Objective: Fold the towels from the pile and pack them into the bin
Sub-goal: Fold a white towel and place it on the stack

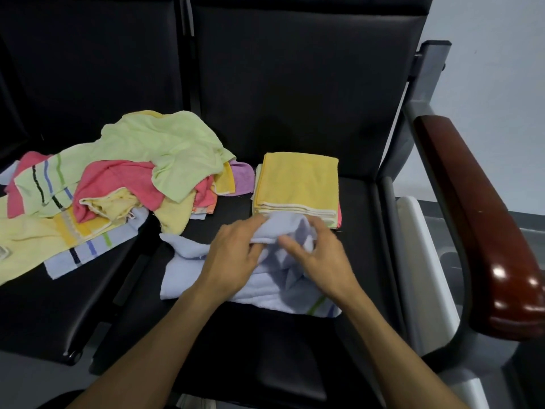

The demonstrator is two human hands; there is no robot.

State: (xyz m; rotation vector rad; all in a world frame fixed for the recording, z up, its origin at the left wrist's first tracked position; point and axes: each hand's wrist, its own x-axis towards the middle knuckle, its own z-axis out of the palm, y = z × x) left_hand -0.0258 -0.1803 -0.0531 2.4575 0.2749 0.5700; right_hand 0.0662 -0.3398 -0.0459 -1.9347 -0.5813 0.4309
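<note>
Folding step under way: left hand and right hand both pinch the crumpled lavender towel just in front of the folded stack; next it likely needs spreading flat.

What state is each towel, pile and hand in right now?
light blue towel: crumpled, partly unfolded on the seat
folded stack: neat, yellow towel on top
towel pile: loose, unfolded
left hand: gripping the blue towel
right hand: gripping the blue towel
</note>
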